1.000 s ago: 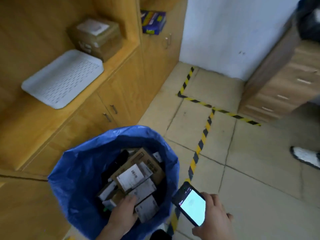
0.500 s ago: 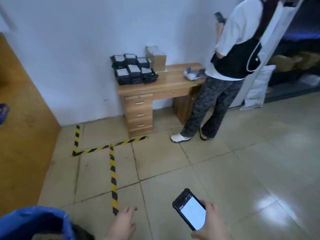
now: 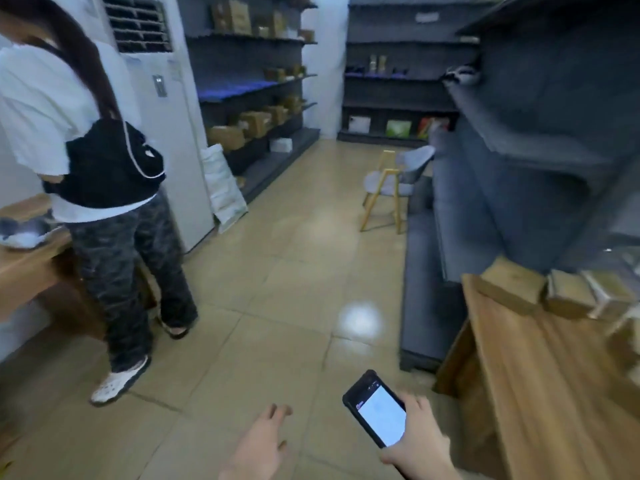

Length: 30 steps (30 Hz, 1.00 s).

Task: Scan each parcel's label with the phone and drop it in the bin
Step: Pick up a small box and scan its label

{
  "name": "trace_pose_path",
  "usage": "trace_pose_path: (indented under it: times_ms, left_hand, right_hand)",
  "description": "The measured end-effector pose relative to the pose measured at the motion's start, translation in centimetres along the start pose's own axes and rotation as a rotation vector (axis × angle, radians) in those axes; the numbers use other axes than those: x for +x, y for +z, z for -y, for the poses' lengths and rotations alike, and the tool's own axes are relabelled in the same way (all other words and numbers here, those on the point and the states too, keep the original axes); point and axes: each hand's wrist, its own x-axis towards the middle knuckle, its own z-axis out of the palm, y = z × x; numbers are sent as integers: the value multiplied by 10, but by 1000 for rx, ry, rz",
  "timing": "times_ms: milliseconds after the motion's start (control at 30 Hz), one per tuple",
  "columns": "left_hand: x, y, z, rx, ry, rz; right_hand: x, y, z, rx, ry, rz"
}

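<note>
No words or numbers can be read here. The phone [image 3: 375, 408] screen glows white with a small red spot at one edge, but its writing is too blurry. The stickers on the tall white air cooler [image 3: 159, 85] and the boxes [image 3: 239, 15] on the shelves are blurry too.

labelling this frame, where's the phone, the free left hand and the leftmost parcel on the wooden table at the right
phone [image 3: 381, 417]: head view, middle of its lit screen
left hand [image 3: 258, 445]: head view, back of the hand
leftmost parcel [image 3: 509, 289]: head view, top face of the brown box
</note>
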Motion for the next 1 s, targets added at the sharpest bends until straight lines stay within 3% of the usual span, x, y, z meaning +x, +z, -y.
trace_pose_path:
  times_ms: [367, 567, 767, 1000]
  left_hand:
    - [233, -13, -209, 151, 582, 139]
    - [308, 16, -309, 231, 823, 246]
    - [347, 62, -400, 313, 939, 286]
    - [372, 87, -481, 384, 921, 282]
  right_hand:
    - [93, -101, -111, 174, 553, -307]
    - [109, -132, -154, 254, 727, -435]
    - [126, -159, -201, 340, 843, -497]
    - [151, -187, -254, 338, 853, -465]
